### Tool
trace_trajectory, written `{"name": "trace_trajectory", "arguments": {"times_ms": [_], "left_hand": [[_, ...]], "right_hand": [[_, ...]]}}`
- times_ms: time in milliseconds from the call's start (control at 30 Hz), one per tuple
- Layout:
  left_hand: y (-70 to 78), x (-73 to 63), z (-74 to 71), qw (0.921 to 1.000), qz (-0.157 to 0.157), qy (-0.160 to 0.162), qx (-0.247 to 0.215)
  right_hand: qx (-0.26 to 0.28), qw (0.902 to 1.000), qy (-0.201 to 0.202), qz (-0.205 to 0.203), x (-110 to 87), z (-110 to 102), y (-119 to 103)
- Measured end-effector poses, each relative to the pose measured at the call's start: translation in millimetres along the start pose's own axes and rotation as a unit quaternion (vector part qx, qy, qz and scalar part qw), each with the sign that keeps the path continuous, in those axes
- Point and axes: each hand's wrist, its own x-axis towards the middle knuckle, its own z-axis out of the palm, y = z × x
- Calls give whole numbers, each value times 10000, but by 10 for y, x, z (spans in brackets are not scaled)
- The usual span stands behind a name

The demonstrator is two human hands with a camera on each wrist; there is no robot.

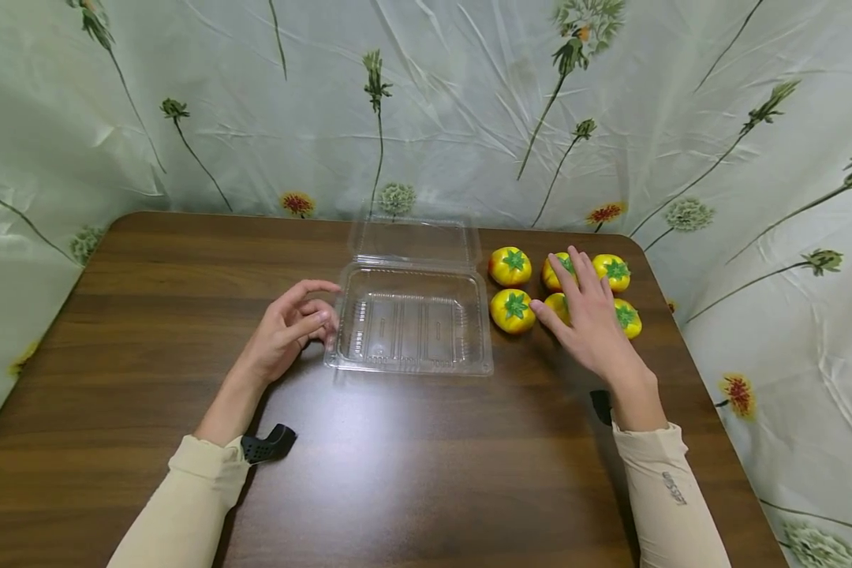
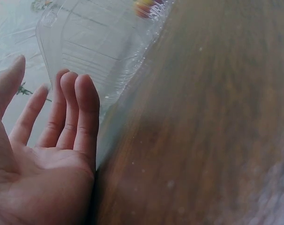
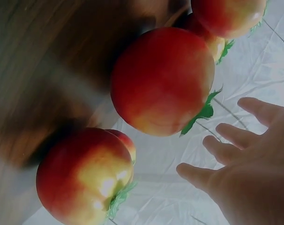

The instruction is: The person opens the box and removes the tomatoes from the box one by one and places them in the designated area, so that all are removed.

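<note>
A clear plastic clamshell container (image 1: pixel 408 368) stands on the table with its lid (image 1: pixel 415 241) folded back towards the curtain. My left hand (image 1: pixel 284 335) is at the container's left side, fingers loosely bent, fingertips right at the rim; nothing lies in its palm in the left wrist view. Several yellow-and-red persimmons (image 1: pixel 509 267) with green leafy tops sit in two rows right of the container. Over the right part of these rows hovers my right hand (image 1: pixel 591 323), fingers spread, partly hiding two of them. From the right wrist view, a red-bottomed persimmon (image 3: pixel 163 82) shows beside the fingers.
The brown wooden table (image 1: pixel 412 473) reaches back to a pale curtain (image 1: pixel 454 102) printed with dandelions and flowers. Its right edge runs close beside the persimmons. A black wrist strap (image 1: pixel 270 444) sits at the left sleeve cuff.
</note>
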Motion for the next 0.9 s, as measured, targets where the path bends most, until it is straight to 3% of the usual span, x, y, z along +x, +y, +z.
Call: {"name": "trace_trajectory", "arguments": {"times_ms": [233,433,600,900], "left_hand": [[7,13,-4,9997,17,201,-145],[15,-1,-14,9993,-110,358,56],[14,-25,-42,9989,29,415,219],[-13,-255,-9,9942,129,724,789]], "right_hand": [[-36,9999,103,25,-24,14,-8],[-13,9999,137,-40,-52,71,-47],[-51,9998,185,-1,-70,140,-59],[-10,9998,197,25,-212,151,-47]]}}
